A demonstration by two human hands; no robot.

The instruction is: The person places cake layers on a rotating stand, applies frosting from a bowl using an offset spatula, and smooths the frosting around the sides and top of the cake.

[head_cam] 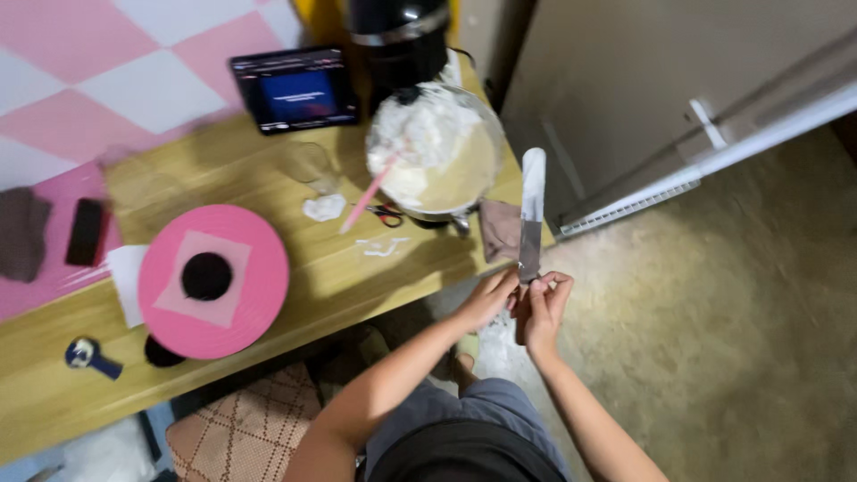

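Observation:
My right hand (542, 308) grips the handle of a long flat metal spatula (532, 210), its blade pointing away from me and smeared with white cream near the tip. My left hand (489, 297) touches the spatula at the base of the blade, fingers pinched against it. Both hands are just off the right end of the wooden table (259, 178). On the table stands a large bowl of white cream (437, 152) with a pink spatula (370, 190) leaning in it. A pink turntable (259, 295) carries a pink square with a small round dark cake (206, 276).
A tablet (295, 89) with a lit screen and a black appliance (397, 36) stand at the table's back. Scissors (386, 214), a brown cloth (500, 229), cream smears (323, 207), a clear cup (308, 165) and a small blue tool (89, 356) lie around. A patterned cushion (250, 428) is below.

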